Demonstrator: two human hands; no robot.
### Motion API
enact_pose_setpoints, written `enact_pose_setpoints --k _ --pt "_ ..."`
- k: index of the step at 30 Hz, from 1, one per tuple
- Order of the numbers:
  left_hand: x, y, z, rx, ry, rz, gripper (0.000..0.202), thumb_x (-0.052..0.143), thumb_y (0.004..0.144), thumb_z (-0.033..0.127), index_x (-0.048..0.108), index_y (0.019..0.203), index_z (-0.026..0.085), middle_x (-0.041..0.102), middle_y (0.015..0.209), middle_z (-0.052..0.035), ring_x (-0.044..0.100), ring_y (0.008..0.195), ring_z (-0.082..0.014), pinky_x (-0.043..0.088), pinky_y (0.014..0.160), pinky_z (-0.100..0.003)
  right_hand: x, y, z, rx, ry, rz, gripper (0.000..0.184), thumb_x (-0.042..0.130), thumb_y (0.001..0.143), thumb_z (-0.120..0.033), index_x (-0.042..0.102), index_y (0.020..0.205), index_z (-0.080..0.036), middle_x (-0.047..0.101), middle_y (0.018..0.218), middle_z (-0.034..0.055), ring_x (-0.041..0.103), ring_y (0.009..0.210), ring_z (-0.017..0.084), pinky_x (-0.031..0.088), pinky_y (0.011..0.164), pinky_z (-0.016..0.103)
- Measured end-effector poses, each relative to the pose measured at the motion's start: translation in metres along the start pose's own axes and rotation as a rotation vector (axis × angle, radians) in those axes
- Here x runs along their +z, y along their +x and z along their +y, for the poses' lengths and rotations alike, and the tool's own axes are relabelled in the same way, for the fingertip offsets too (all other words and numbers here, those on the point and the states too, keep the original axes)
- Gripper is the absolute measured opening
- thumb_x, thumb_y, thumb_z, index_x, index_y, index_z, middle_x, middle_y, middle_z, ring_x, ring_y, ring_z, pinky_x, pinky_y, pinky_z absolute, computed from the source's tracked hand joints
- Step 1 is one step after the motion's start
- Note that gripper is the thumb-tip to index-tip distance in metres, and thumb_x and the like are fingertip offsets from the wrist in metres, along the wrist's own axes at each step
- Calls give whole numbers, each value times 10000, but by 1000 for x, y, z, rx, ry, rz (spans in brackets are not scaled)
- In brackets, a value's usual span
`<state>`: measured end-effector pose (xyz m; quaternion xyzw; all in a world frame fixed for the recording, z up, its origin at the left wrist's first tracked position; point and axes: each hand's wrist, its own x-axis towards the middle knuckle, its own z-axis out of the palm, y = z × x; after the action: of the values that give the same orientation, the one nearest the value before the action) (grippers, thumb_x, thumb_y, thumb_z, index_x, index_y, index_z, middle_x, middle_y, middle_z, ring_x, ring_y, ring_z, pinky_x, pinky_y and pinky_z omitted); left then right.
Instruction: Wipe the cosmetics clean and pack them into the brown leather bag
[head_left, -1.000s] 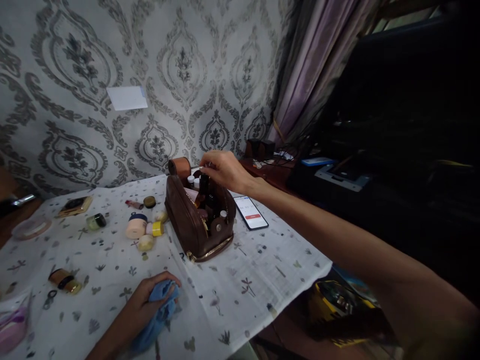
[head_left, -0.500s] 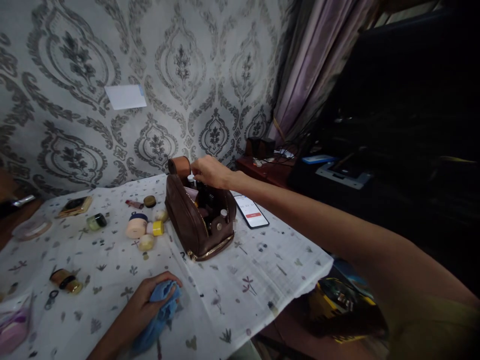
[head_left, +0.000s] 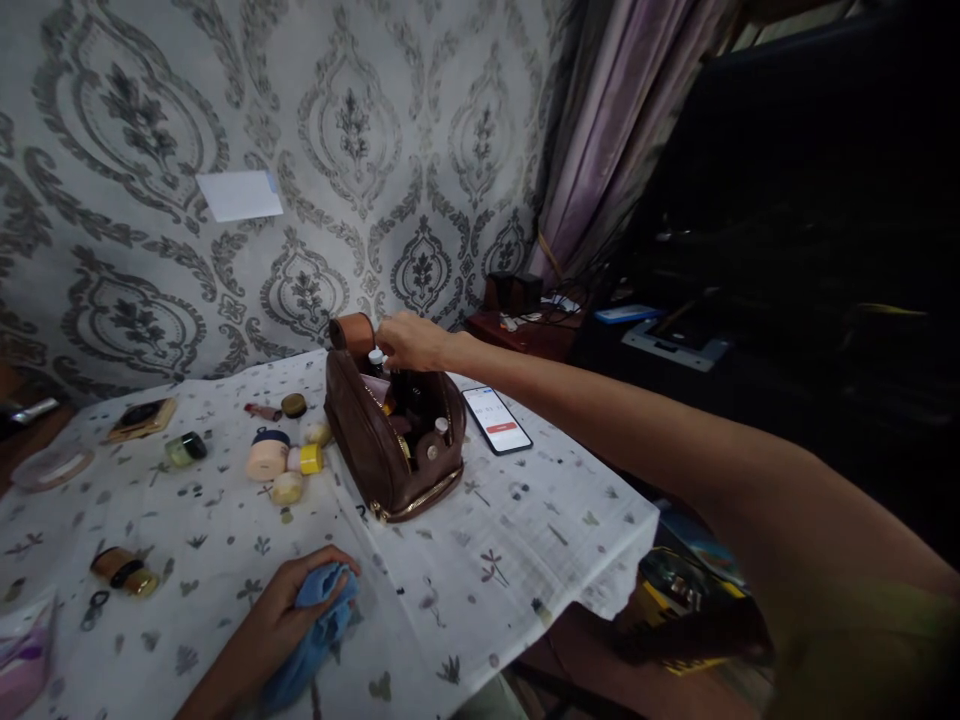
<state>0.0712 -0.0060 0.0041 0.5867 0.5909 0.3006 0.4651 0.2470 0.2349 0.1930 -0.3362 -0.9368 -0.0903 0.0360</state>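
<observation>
A brown zip-up toiletry bag (head_left: 358, 440) stands upright and unzipped on the patterned white tablecloth (head_left: 495, 540), with small bottles and tubes inside. My right hand (head_left: 416, 342) reaches over the bag's far end, its fingers curled down at the opening. A white-capped bottle (head_left: 376, 357) is right beside those fingertips; what they grip, if anything, is hidden. In front of the bag my left hand (head_left: 294, 592) is closed around a crumpled blue cloth (head_left: 319, 622) resting on the table.
Left of the bag lie several cosmetic jars (head_left: 268, 457), a small green jar (head_left: 185, 449), a compact (head_left: 141, 419) and a brown-gold bottle (head_left: 125, 571). A phone (head_left: 498, 420) lies right of the bag. The table's right edge (head_left: 651, 520) drops off beneath my right arm.
The whole view has shifted slightly, so everything sits a little further left. My right hand stays at the bag's far end and my left hand keeps the blue cloth.
</observation>
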Motion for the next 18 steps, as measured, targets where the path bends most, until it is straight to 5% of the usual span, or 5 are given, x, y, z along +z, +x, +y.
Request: enact_pose_setpoints --k 13,18 --pt "-1 0 1 -4 3 -20 450 529 875 614 684 925 196 635 762 -25 585 724 -190 474 702 -259 26 -9 -3 73 -77 -29 264 638 872 -214 702 1113 -129 702 1151 170 653 1084 301 501 799 330" --pt "0 1 0 37 23 -18 460 521 867 632 685 920 206 656 799 -36 606 775 -208 481 745 -272 27 -17 6 76 -16 23 258 662 885 -332 699 1080 -167 704 1145 119 645 1069 250 452 782 279"
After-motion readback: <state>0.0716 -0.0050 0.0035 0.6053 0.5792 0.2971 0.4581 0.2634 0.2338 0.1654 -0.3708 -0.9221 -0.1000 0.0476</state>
